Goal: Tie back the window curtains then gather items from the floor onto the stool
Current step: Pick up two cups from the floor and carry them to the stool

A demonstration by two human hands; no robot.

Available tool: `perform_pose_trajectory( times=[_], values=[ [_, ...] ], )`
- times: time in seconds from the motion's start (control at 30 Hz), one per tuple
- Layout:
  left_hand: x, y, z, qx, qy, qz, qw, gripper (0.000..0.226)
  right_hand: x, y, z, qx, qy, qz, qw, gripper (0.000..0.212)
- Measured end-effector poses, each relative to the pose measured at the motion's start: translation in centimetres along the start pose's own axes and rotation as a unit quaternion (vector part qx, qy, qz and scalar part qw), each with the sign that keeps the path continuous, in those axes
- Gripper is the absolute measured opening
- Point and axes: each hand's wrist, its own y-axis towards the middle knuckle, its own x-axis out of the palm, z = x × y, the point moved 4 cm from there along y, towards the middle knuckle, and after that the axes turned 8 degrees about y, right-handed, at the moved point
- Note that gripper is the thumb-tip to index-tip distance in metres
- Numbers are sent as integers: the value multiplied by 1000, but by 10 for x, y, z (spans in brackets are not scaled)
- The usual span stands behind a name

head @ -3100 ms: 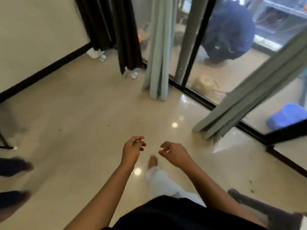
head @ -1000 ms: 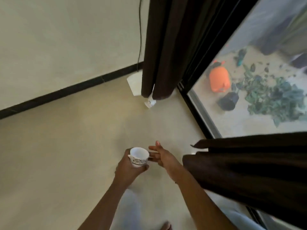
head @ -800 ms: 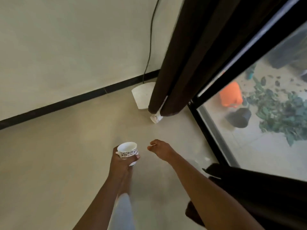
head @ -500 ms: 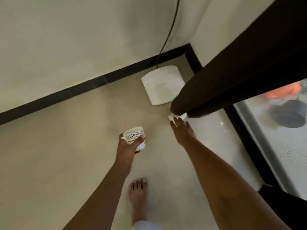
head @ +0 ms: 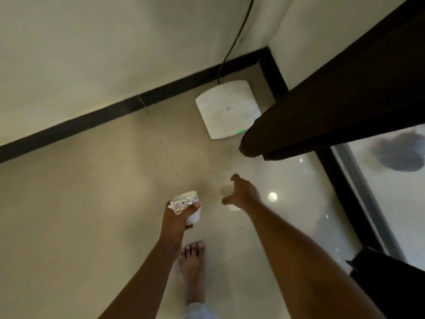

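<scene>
With my left hand (head: pixel 177 217) clamped on the patterned cup (head: pixel 185 201) and my right hand (head: pixel 243 194) curled, as far as the blur shows, round the plain white cup (head: pixel 225 189) above the floor (head: pixel 92 203) near its far corner, I'd firm that second grip, then carry both level to the stool.

One faint mark, and nothing I can actually read.

Beyond my right hand (head: pixel 243 194), up toward the wall corner, the flat white box (head: pixel 220 116) on the floor carries a small grey logo (head: pixel 230 108) with what looks like a short word beside it, too small for me to make out. The patterned cup (head: pixel 185 201) gripped in my left hand (head: pixel 176 218) wears a dark band under its rim, which is ornament and not lettering. The white cup (head: pixel 226 189) held in my right hand is blurred, and I can read no writing on it.
</scene>
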Motion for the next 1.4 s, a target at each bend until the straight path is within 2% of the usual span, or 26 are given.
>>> perform_pose_trajectory(
  times=[0.03,0.1,0.17,0.2,0.3,0.4,0.5,0.57,0.63,0.73,0.83,0.9,1.0,1.13,1.27,1.4],
  values=[
    [-2,-21,5,2,-8,2,1000,82,-2,-28,-3,36,103,9,994,76],
    [-6,-69,19,18,-33,2,999,58,-9,-88,-10,66,277,35,958,70],
    [-8,-122,35,40,-59,2,997,39,-25,-154,-18,48,356,78,930,65],
    [-8,-150,40,44,-72,-3,996,38,-36,-186,-21,39,383,94,918,63],
    [-10,-246,47,65,-140,-19,988,35,-67,-285,-25,7,420,113,901,63],
    [-17,-355,39,103,-190,-45,975,23,-101,-394,-24,-39,402,124,907,62],
    [-25,-461,12,122,-206,-64,969,36,-121,-508,-10,-85,383,128,911,64],
    [-25,-529,-10,143,-171,-71,972,42,-127,-581,7,-106,373,141,911,64],
    [-20,-596,-27,168,-125,-90,974,59,-128,-650,30,-113,372,165,907,66],
    [-16,-673,-49,215,-39,-101,971,57,-121,-739,62,-114,382,201,895,66],
    [-7,-728,-75,247,48,-151,956,66,-103,-814,100,-100,402,230,881,63],
    [0,-751,-94,269,99,-199,937,64,-86,-857,130,-77,418,264,866,62],
    [10,-775,-133,283,186,-245,909,71,-47,-921,182,-36,456,336,823,60],
    [15,-817,-190,280,259,-316,869,65,23,-997,239,30,508,368,778,63],
    [13,-879,-271,288,315,-364,828,71,93,-1079,291,69,531,408,740,61],
    [31,-954,-362,303,403,-429,750,67,161,-1170,353,111,575,460,667,61]
  ],
)
